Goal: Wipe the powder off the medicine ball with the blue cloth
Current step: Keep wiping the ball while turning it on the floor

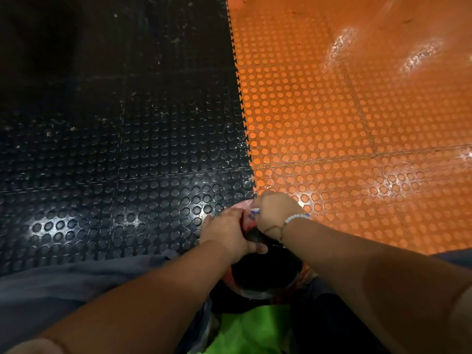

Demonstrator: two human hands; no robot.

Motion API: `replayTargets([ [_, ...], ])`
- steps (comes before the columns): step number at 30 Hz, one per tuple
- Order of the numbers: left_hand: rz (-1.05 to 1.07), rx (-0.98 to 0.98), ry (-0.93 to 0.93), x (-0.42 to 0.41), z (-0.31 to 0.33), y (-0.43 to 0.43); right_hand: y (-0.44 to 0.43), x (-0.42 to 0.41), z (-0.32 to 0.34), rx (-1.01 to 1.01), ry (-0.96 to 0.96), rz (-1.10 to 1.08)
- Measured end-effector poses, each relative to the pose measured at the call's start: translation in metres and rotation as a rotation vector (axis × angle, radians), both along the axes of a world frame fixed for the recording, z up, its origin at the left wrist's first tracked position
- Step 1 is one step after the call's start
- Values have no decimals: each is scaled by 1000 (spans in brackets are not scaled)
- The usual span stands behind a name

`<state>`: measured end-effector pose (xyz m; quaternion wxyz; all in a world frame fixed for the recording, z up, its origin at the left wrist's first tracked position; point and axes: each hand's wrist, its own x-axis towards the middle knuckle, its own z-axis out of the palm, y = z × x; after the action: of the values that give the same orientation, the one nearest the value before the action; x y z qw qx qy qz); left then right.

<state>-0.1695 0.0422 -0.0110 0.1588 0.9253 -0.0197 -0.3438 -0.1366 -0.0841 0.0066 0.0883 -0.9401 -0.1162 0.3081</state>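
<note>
- Medicine ball sat low in the middle of the head view, on the floor between the person's legs and right at the seam where the two mats met.
- The ball's near face was black; a reddish-pink part showed at its far top, between the hands.
- A pale streak ran along the ball's near lower edge; couldn't tell if it was powder.
- Left hand lay on the upper left of the ball, with the thumb along the near side. Its fingers went over the far side and the tips were hidden, so couldn't tell if it was gripping or just pressing flat.
- Right hand was on the far top of the ball with the fingers curled down in a fist.
- A small bit of blue cloth, blue and white, poked out at the right hand's knuckles, so that hand was clamped on it. Most of the cloth was hidden under the hand.
- The two hands were just beside each other, nearly touching.
- Beaded bracelet and a thin cord sat on the right wrist.
- Black studded mat was on the left and orange studded mat on the right, joined by a toothed edge.
- Grey trouser leg lay on the black mat under the left forearm.
- Green fabric was at the bottom, nearer the body than the ball.
</note>
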Motion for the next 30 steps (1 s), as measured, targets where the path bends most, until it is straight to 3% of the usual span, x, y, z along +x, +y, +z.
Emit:
replayTargets([
  [4, -6, -19, 38, 2, 1, 6, 15, -7, 2, 15, 2, 191],
  [6, -14, -17, 50, 1, 3, 9, 6, 2, 3, 18, 61, -4],
  [9, 32, -71, 10, -1, 0, 8, -2, 6, -6, -61, -21, -193],
  [14, 204, -217, -36, -14, -11, 14, 13, -18, -6, 28, -12, 41],
  [20, 42, -227, 26, -3, -7, 12, -25, -12, -8, 62, -15, -380],
  [27, -63, -150, 22, -20, 4, -8, -18, -46, -2, 58, 6, -154],
  [30, -74, -124, 25, -30, 6, -7, -30, -40, -4, 88, 35, -297],
])
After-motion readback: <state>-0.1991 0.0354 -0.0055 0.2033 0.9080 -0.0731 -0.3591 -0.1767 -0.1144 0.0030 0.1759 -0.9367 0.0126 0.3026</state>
